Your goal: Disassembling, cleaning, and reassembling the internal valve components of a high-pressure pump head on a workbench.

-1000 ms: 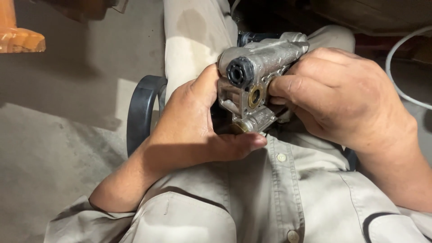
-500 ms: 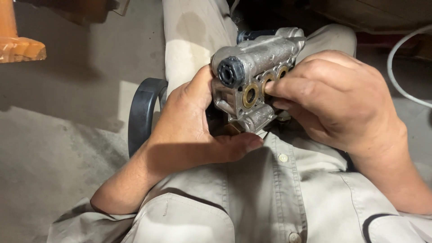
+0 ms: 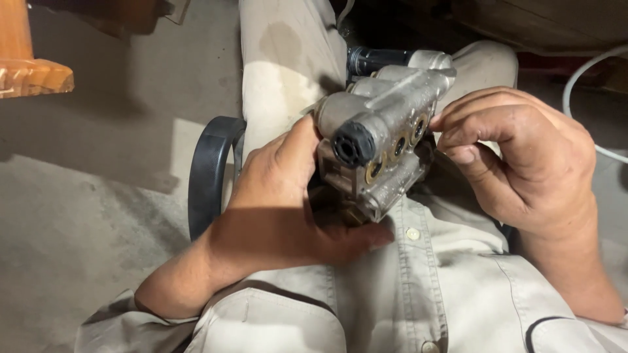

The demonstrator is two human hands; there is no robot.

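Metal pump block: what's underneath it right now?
The left hand cups the metal pump block from below, palm over the beige shirt. The block's underside is covered by that grip.

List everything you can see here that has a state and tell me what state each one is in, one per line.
Metal pump body: lifted over the lap, tilted, black round port facing the camera, brass-ringed ports exposed.
Left hand: gripping the pump body from below and the side.
Right hand: fingers curled, fingertips at the pump body's ported side.
Black ring: standing on edge beside the leg.
White cable: lying looped on the floor.
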